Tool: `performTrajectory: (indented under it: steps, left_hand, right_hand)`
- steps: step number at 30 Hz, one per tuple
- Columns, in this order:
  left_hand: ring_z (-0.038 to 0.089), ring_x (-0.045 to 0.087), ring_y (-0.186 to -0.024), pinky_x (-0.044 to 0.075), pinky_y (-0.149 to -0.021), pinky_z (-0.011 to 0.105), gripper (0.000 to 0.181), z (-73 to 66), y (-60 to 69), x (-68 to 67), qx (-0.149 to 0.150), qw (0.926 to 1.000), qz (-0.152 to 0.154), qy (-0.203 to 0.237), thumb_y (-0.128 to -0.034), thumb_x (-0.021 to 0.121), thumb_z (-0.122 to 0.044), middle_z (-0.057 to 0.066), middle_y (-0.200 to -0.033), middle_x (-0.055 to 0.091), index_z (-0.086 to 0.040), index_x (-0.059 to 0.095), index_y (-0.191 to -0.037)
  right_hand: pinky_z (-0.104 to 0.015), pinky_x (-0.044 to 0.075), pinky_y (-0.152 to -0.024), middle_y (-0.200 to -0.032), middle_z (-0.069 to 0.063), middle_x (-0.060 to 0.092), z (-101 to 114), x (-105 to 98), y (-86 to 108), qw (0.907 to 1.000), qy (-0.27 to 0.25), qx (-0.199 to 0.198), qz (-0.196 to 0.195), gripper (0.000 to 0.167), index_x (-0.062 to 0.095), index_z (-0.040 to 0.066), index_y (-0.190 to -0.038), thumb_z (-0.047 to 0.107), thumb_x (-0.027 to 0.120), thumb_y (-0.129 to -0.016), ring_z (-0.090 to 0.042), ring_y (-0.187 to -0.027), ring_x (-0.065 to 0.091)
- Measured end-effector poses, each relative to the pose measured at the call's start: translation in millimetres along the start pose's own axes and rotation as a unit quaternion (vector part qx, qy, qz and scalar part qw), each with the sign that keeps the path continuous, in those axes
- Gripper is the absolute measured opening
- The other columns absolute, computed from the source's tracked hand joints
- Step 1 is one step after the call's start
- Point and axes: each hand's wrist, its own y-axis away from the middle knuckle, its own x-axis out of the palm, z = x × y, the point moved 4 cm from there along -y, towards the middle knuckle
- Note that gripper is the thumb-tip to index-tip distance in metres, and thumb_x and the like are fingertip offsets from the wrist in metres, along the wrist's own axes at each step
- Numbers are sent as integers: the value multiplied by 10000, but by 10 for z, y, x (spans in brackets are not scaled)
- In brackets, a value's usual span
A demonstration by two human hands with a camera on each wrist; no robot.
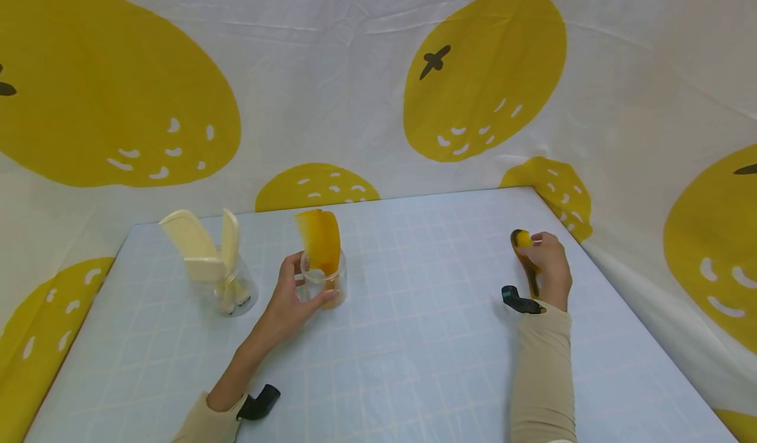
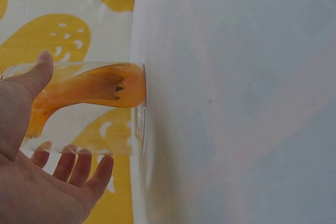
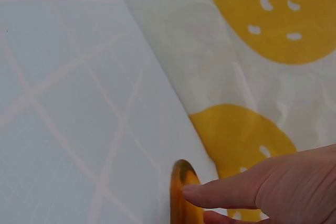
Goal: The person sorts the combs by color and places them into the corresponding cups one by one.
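My left hand grips a clear cup, thumb on one side and fingers on the other. Inside the cup an amber comb stands with its wide end above the rim. The left wrist view shows its handle end, with a hole, at the cup's base; some teeth of the comb show near the hand. At the right side of the table, my right hand pinches a slim amber and dark-brown piece with a long narrow handle. Its exact kind is partly hidden by the fingers.
Left of my left hand stands another clear cup holding several cream-coloured flat-headed items with handles down. A pale blue checked cloth covers the table. A fruit-print curtain rises behind and beside it.
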Motion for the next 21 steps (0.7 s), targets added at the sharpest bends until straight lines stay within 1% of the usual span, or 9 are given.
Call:
performTrajectory:
  steps: [8, 14, 17, 21]
  left_hand:
    - [294, 406, -1328, 364, -1130, 555, 909, -6, 0, -1, 47, 10000, -32, -9, -869, 849, -333, 114, -1456, 387, -74, 256, -1506]
    - [294, 399, -1333, 360, -1134, 554, 918, -15, 0, 2, -20, 10000, 4, -1, -868, 848, -347, 114, -1460, 380, -79, 249, -1510]
    - [294, 395, -1335, 355, -1136, 554, 921, -18, 2, 1, -43, 10000, 20, -5, -870, 845, -356, 113, -1463, 375, -82, 244, -1513]
    - [297, 391, -1338, 350, -1138, 557, 922, -17, 8, -5, -40, 10000, 15, -25, -872, 843, -355, 113, -1468, 370, -87, 242, -1516]
  right_hand:
    - [-590, 416, -1083, -1497, -356, 400, -7, -1, -50, 9997, 38, -199, -136, 665, 345, -88, -1504, 187, 653, -982, -478, -1290, 459]
    - [-578, 418, -1091, -1467, -355, 433, 20, -5, -97, 9982, 3, -561, -224, 620, 388, -117, -1468, 125, 663, -967, -482, -1291, 466]
    - [-561, 450, -1057, -1433, -344, 465, 41, 5, -119, 9970, -23, -737, -228, 575, 428, -112, -1438, 111, 667, -964, -468, -1245, 498]
    - [-516, 502, -968, -1371, -346, 508, 108, 32, -119, 9945, 25, -1027, -210, 515, 469, -93, -1408, 103, 651, -968, -460, -1172, 539]
